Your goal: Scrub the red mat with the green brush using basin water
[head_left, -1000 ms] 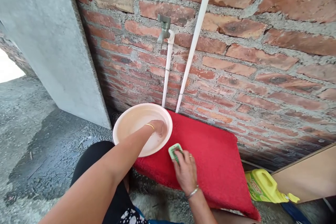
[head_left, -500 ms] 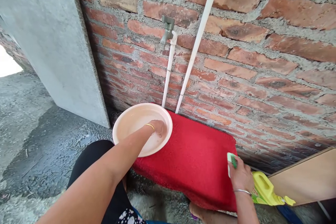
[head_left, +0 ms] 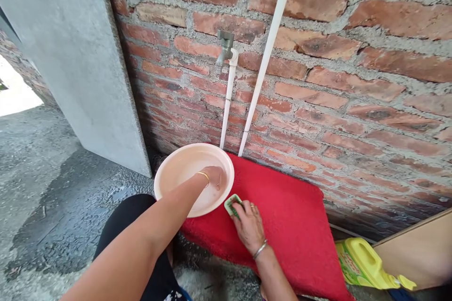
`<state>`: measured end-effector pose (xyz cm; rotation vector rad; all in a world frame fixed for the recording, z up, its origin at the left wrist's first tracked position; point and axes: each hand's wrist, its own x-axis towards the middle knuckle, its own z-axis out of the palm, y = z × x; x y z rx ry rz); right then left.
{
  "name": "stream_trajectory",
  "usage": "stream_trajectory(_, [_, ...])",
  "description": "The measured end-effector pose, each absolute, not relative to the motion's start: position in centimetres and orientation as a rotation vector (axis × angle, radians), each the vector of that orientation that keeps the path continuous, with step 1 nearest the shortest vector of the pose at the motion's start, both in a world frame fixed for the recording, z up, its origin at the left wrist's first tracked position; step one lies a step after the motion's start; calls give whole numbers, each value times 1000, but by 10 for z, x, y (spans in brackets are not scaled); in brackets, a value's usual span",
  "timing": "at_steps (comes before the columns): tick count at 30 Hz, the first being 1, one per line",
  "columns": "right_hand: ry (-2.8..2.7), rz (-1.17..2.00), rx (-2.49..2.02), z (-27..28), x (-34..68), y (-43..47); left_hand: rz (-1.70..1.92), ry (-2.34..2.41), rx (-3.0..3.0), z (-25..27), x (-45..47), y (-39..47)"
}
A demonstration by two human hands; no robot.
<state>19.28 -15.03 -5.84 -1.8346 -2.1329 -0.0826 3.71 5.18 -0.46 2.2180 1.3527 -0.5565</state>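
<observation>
My left hand point(head_left: 212, 177) reaches down into a pale pink plastic basin point(head_left: 163, 162), its fingers hidden against the basin's far right inner side. A gold bangle circles that wrist. My right hand point(head_left: 250, 225) is closed on a small green scrubbing brush point(head_left: 232, 204), holding it just beside the basin's lower right rim. Beneath both the basin and the brush lies a red cloth point(head_left: 286, 216) with a fuzzy texture, draped over a low surface and hanging past its front edge. On the right wrist is a silver bangle.
Behind the cloth rises a brick wall point(head_left: 310, 117) with a tap point(head_left: 225, 48) and two white pipes. A concrete slab point(head_left: 88, 66) leans at left beside wet floor point(head_left: 52, 216). A yellow jug point(head_left: 363, 261) lies at right near a tan board point(head_left: 420, 249).
My right hand has carried the brush leftward across the red cloth, from its right end to beside the basin. My left hand stays in the basin. The view has shifted slightly.
</observation>
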Motion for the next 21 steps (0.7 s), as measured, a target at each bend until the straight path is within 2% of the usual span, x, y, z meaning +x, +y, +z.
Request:
stream_trajectory(5, [-2045,-158,-2035,-53,218,-137,-662,1371,2230,10,40,46])
stream_trajectory(14, [-1373,-337,-2677,-54,398,-192,-591,1332,2268,-1,37,50])
stream_trajectory(21, [-1222,-424,-2630,-68,412,-239,-428,1343,2256,-11,28,48])
